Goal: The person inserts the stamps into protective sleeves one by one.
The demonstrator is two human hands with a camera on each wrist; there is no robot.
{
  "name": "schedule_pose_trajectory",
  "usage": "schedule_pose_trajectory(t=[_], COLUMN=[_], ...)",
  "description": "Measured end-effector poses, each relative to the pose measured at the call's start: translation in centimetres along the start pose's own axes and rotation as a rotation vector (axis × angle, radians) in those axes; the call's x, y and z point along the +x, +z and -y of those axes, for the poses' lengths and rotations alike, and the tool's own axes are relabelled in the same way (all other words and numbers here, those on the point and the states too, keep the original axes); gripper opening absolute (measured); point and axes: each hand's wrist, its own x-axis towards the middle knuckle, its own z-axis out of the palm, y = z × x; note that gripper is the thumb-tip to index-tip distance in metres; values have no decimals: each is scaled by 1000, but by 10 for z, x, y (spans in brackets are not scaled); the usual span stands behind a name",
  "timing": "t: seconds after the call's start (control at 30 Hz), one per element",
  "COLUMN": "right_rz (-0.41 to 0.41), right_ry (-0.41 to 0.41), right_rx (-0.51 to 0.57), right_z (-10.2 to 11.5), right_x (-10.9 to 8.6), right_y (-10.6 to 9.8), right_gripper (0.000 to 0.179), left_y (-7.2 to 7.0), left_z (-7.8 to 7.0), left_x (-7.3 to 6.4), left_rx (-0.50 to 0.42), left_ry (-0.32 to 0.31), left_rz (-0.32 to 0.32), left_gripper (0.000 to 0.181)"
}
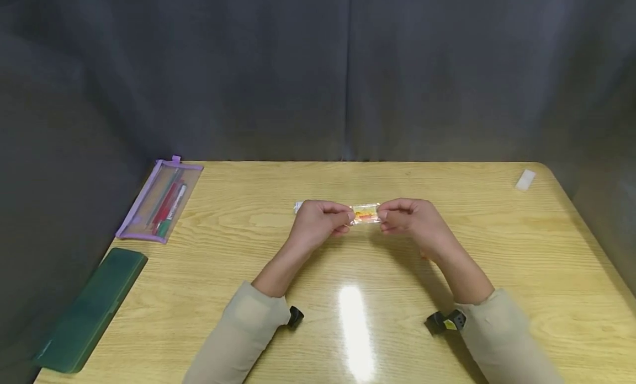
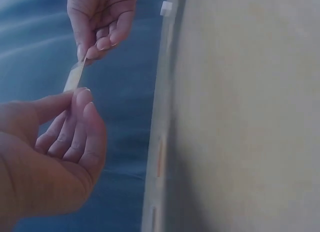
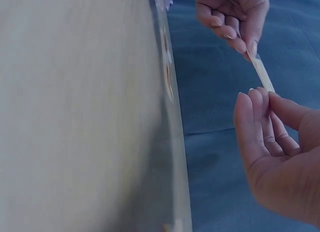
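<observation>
Between the two hands, over the middle of the table, a small shiny clear packet with yellow and orange print [image 1: 366, 213] is stretched out level. My left hand [image 1: 322, 223] pinches its left end with thumb and fingertips. The right hand [image 1: 413, 221] pinches the opposite end in the same way. Both wrist views show the packet [image 2: 75, 77] edge-on as a thin pale strip, raised above the tabletop. A small white item [image 1: 298, 207] peeks out behind the left hand. Partly hidden by the right wrist is a small orange-red piece [image 1: 424, 255].
A purple-edged mesh pencil pouch [image 1: 141, 213] with pens lies at the far left of the wooden table [image 1: 238, 318]. Nearer, a dark green case [image 1: 94, 312] rests along the left edge. At the back right is a white block [image 1: 525, 180]. Dark curtains [image 1: 318, 75] surround the table.
</observation>
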Motion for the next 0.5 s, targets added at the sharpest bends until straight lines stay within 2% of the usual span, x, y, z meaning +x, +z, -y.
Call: schedule_pose_trajectory(t=[0.27,0.5], right_rz=[-3,16], right_ry=[18,70], right_rx=[-15,-110], right_z=[8,4], right_x=[12,28], right_y=[-18,-24], right_gripper=[33,33], left_y=[7,12], left_z=[-16,-17], left_x=[24,41], left_rx=[70,160], left_ry=[-14,-52], left_rz=[33,32], left_gripper=[19,15])
